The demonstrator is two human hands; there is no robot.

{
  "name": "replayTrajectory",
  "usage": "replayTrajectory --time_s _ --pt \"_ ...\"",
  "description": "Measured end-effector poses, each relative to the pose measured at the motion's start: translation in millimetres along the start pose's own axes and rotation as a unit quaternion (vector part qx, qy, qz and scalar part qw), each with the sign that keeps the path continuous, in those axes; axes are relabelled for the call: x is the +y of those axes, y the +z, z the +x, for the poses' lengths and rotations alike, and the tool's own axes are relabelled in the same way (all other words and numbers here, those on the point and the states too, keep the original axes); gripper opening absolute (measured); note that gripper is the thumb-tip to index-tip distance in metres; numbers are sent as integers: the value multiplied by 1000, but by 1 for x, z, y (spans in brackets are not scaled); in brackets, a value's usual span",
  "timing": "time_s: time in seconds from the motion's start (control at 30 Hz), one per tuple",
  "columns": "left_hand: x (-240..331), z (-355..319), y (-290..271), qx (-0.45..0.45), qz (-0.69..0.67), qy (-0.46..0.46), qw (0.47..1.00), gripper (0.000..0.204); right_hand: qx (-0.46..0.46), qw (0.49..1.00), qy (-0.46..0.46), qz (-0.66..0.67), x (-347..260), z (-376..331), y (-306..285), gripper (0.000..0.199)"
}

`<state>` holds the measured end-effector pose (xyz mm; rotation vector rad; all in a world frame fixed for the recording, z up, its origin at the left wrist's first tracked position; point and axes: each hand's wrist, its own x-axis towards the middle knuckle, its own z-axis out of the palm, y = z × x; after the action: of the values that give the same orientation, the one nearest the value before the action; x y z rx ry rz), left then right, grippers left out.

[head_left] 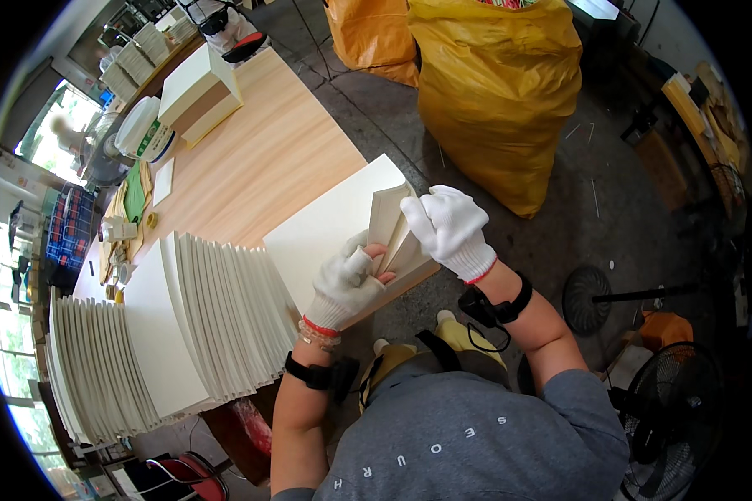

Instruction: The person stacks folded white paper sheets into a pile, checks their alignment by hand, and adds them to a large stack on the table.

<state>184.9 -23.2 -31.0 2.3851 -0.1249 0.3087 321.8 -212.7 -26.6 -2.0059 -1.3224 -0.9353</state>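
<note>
Cream folded sheets [205, 321] lie fanned in two overlapping rows on the wooden surface [267, 159]; beside them, both gloved hands, left [347, 284] and right [451, 225], close on one folded booklet [390, 225] at the surface's edge, before two yellow sacks [493, 92].

A single head-worn fisheye looks steeply down, close over the wooden table [259, 159] edge.
</note>
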Motion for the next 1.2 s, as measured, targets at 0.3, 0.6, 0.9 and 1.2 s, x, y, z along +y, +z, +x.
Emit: replayTrajectory --time_s 0.3,0.6,0.9,1.2 --pt "2 2 3 47 42 61 996 36 -19 999 -21 31 1 6 -10 21" --pt "0 0 5 32 3 24 999 36 16 1000 -17 1 -1 1 -3 22" --pt "0 1 7 63 43 69 995 36 -28 992 59 110 -3 6 -17 20" --pt "-2 15 10 37 126 63 989 26 41 995 -44 85 8 -3 -8 12"
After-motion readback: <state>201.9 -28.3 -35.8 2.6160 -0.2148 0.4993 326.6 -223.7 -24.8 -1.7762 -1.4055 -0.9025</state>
